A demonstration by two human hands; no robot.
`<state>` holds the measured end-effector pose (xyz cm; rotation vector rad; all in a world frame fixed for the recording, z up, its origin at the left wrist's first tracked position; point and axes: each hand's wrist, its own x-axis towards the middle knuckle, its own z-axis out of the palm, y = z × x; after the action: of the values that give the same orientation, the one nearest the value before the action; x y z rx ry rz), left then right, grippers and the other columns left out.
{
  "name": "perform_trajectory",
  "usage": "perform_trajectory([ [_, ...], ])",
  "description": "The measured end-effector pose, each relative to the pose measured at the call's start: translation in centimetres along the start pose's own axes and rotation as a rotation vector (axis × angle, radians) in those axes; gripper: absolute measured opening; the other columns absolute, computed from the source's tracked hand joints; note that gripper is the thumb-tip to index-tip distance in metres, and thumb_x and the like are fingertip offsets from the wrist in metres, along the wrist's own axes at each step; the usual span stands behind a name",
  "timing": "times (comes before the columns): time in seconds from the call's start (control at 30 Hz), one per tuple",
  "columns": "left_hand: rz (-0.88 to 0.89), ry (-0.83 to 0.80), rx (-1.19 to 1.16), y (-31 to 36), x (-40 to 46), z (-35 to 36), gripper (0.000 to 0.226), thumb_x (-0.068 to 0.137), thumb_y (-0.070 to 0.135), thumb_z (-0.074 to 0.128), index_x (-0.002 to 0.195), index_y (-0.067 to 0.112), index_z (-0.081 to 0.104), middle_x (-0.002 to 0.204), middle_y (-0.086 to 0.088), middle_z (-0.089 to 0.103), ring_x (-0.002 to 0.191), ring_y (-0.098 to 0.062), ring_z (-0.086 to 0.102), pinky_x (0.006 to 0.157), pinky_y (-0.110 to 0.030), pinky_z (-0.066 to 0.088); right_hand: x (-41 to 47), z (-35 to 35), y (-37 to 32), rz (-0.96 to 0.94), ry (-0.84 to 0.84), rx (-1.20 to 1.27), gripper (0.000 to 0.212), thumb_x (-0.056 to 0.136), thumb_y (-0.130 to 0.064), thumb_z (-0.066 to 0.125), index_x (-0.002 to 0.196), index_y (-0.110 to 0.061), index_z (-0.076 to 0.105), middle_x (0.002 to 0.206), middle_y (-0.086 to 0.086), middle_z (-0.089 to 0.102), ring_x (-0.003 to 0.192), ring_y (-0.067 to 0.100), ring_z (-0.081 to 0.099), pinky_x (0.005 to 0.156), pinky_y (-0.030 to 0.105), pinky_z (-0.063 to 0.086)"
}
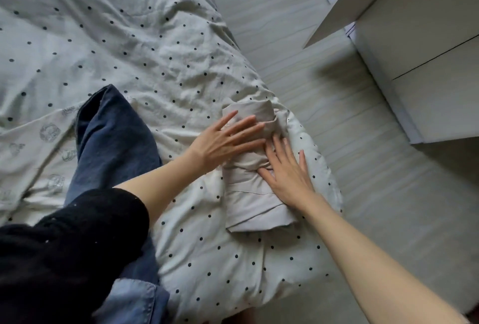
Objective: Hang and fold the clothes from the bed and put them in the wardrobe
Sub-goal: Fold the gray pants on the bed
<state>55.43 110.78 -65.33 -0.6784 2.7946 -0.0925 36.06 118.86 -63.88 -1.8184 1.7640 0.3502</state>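
Beige cloth, a folded garment, lies on the near right corner of my bed, on a pale duvet cover dotted with small dark spots. My left hand rests flat across the upper part of the bundle, fingers straight and slightly spread, pointing to the right. My right hand lies flat on the bundle's right side, fingers straight and fanned out, pointing up and left, with the thumb on the cloth. Neither hand pinches or curls round anything.

To the left of the bundle, dark blue jeans lie stretched along the bed, well apart from the beige piece. Beside the jeans, further left, lies a pale printed garment with faint round motifs. My left arm wears a black sleeve pushed up to the elbow; my right forearm is bare.

Right of the bed is light flooring, and a white wardrobe stands at the upper right.
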Motion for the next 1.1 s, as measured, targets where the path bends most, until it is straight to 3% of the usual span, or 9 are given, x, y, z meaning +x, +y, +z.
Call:
perform_trajectory([
  [0.1,0.034,0.008,0.008,-0.4,1.6,0.3,0.072,0.091,0.017,0.02,0.138,0.027,-0.034,0.145,-0.002,-0.038,0.134,-0.026,-0.032,0.11,-0.048,-0.019,-2.2,0.2,-2.5,0.064,0.147,-0.067,0.064,0.101,-0.043,0.022,0.151,-0.013,-0.003,0.156,0.003,-0.021,0.141,0.016,-0.025,0.115,0.044,-0.013],
  [0.2,-0.002,0.004,-0.036,-1.0,1.7,1.5,0.075,0.095,0.022,0.032,0.142,0.028,-0.026,0.153,-0.006,-0.024,0.143,-0.027,-0.017,0.115,-0.048,-0.012,-4.5,2.2,-7.4,0.186,0.231,0.072,0.084,0.091,-0.064,0.014,0.149,-0.006,-0.005,0.154,0.008,-0.019,0.142,0.019,-0.02,0.114,0.042,-0.017],
  [0.3,0.076,0.161,-0.074,-1.4,1.1,1.5,0.065,0.085,0.019,0.046,0.147,0.024,0.027,0.153,-0.014,0.024,0.14,-0.033,0.026,0.115,-0.053,0.014,-4.3,4.4,-9.7,0.346,0.171,0.039,0.109,0.079,-0.077,0.029,0.143,0.0,-0.015,0.151,0.013,-0.022,0.144,0.028,-0.017,0.109,0.053,-0.023],
  [0.4,0.088,0.289,-0.064,-1.0,0.9,0.7,0.048,0.071,0.013,0.07,0.119,0.017,0.066,0.126,-0.016,0.06,0.113,-0.033,0.06,0.099,-0.055,0.041,-2.8,4.4,-8.9,0.419,0.154,0.045,0.105,0.085,-0.055,0.053,0.146,-0.001,-0.013,0.156,0.013,-0.017,0.145,0.026,-0.013,0.111,0.057,-0.016],
  [0.6,-0.062,0.306,-0.205,1.5,0.7,-3.8,0.035,0.064,0.022,0.074,0.098,0.013,0.068,0.104,-0.009,0.067,0.092,-0.026,0.065,0.087,-0.042,0.048,-5.3,0.2,-4.5,0.328,0.4,0.042,0.07,0.076,-0.018,0.069,0.14,-0.011,0.04,0.147,0.006,0.04,0.138,0.021,0.033,0.116,0.043,0.015],
  [0.7,-0.123,0.304,-0.243,3.9,0.0,-6.8,0.049,0.062,0.037,0.078,0.102,0.012,0.066,0.109,-0.007,0.065,0.104,-0.027,0.062,0.095,-0.049,0.042,-8.4,-2.5,-1.9,0.205,0.614,0.062,0.057,0.048,0.006,0.079,0.104,-0.004,0.07,0.105,0.01,0.071,0.097,0.025,0.069,0.086,0.045,0.054],
  [0.93,-0.148,0.446,-0.167,8.0,3.1,-14.2,0.056,0.069,0.018,0.077,0.123,0.015,0.062,0.123,-0.014,0.062,0.124,-0.038,0.05,0.1,-0.067,0.031,-14.8,-8.2,4.6,0.067,0.789,0.06,0.042,0.057,0.007,0.056,0.093,-0.004,0.073,0.094,0.009,0.073,0.088,0.025,0.071,0.078,0.04,0.057],
  [1.0,-0.129,0.481,-0.151,9.0,6.0,-17.1,0.043,0.071,0.009,0.073,0.113,0.012,0.066,0.109,-0.013,0.066,0.118,-0.035,0.055,0.099,-0.063,0.035,-16.3,-10.5,7.5,0.046,0.824,0.016,0.036,0.061,0.001,0.055,0.092,-0.005,0.074,0.093,0.008,0.073,0.086,0.024,0.071,0.077,0.037,0.058],
  [1.1,-0.102,0.519,-0.148,10.1,10.7,-22.0,0.026,0.073,0.004,0.07,0.098,0.012,0.067,0.088,-0.008,0.065,0.086,-0.027,0.066,0.088,-0.045,0.05,-17.7,-14.5,12.7,0.018,0.855,-0.05,0.043,0.049,0.001,0.075,0.091,-0.006,0.073,0.093,0.007,0.073,0.087,0.023,0.071,0.078,0.035,0.056],
])
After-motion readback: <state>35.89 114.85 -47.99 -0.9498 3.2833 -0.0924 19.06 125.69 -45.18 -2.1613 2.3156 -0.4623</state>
